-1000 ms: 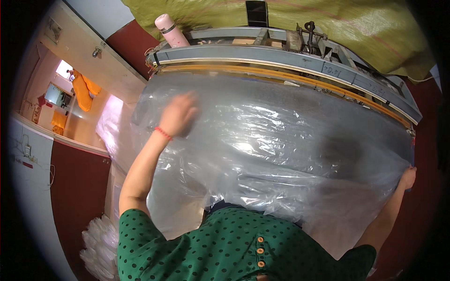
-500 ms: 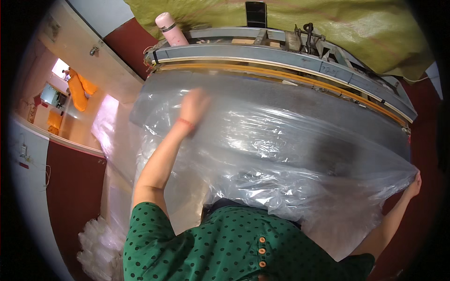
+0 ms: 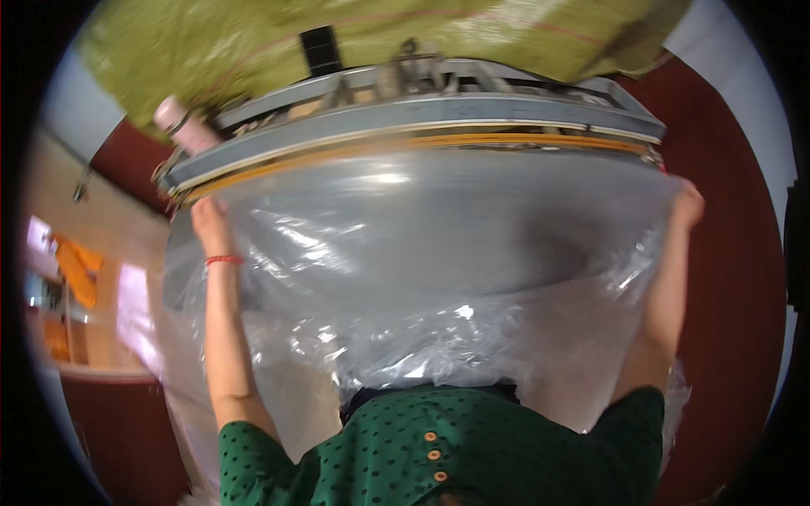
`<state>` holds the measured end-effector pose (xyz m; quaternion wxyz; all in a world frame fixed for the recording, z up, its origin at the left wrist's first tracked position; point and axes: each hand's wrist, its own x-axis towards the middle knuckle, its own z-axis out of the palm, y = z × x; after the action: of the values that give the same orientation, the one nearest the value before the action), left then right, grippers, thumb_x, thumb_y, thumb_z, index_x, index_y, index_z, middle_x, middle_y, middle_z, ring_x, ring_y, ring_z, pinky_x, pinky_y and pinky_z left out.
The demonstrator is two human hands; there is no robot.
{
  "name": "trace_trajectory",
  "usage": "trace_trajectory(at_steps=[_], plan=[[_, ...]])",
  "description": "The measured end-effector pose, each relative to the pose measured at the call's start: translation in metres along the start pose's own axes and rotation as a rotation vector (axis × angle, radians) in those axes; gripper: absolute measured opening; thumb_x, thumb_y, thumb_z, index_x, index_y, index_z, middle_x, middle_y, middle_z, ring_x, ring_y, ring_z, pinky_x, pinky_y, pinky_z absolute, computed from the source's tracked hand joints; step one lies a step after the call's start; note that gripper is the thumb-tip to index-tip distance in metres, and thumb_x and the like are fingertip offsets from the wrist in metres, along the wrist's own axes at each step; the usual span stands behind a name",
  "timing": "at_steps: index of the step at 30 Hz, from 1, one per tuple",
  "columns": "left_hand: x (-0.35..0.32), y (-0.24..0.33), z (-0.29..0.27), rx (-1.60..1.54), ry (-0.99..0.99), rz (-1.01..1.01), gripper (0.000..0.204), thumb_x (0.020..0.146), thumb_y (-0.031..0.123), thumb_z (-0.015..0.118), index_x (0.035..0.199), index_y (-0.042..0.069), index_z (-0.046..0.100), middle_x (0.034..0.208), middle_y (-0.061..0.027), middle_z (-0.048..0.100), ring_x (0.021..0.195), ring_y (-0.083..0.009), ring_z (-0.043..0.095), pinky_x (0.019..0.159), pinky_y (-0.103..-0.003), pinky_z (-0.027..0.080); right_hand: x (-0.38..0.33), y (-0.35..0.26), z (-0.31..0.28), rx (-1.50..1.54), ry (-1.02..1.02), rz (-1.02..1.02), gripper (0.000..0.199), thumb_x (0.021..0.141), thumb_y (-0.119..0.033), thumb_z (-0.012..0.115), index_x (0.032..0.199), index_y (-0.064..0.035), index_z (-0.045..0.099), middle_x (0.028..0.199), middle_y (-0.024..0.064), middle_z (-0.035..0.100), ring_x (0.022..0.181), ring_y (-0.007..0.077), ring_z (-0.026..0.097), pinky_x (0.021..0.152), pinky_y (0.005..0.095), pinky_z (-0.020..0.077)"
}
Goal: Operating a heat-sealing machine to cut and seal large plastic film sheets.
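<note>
A wide sheet of clear plastic film (image 3: 439, 253) is stretched between my two hands over a grey table surface (image 3: 190, 253). My left hand (image 3: 211, 221), a red bracelet below it at the wrist, is closed on the film's far left corner. At the far right, my right hand (image 3: 688, 202) grips the opposite corner. The film's far edge lies along the orange strip (image 3: 472, 141) of a long grey metal frame (image 3: 422, 115). Toward my body the film hangs in shiny creases. Motion blurs both hands slightly, and their fingertips are partly hidden.
A pink bottle (image 3: 187, 126) leans at the frame's left end. A black phone-like slab (image 3: 321, 51) rests on the yellow-green cover (image 3: 253, 34) behind. Clamp-like metal parts (image 3: 413, 67) stand on the frame. A doorway opens at left; a dark red wall (image 3: 717, 253) borders the right.
My left hand has moved left from over the film and grips its left corner. My right hand has moved forward to the frame with the right corner. The view has turned rightward.
</note>
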<state>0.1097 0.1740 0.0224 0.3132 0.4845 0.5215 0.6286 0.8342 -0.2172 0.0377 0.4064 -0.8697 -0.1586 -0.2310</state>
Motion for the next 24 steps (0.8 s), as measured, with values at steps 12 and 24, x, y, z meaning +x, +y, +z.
trace_trajectory(at_steps=[12, 24], plan=[[0.105, -0.112, -0.022, 0.072, -0.050, 0.155, 0.022, 0.081, 0.022, 0.057, 0.065, 0.009, 0.050, 0.063, 0.0053, 0.045, 0.057, -0.0042, 0.035, 0.050, -0.019, 0.029, -0.017, -0.022, 0.144, 0.281, 0.010, 0.024, 0.023, 0.078, -0.023, 0.059, 0.073, -0.0014, 0.052, 0.066, 0.0073, 0.057, 0.066, 0.0185, 0.054, 0.066, 0.0300, 0.0432], [0.067, -0.064, 0.002, -0.199, 0.049, -0.080, 0.010, 0.082, 0.016, 0.049, 0.077, 0.007, 0.050, 0.065, 0.0002, 0.049, 0.057, -0.0096, 0.047, 0.053, -0.027, 0.045, -0.021, -0.032, 0.120, 0.665, -0.163, 0.198, 0.016, 0.082, -0.019, 0.052, 0.088, -0.0050, 0.048, 0.066, 0.0070, 0.057, 0.046, 0.0121, 0.051, 0.041, 0.0233, 0.0379]])
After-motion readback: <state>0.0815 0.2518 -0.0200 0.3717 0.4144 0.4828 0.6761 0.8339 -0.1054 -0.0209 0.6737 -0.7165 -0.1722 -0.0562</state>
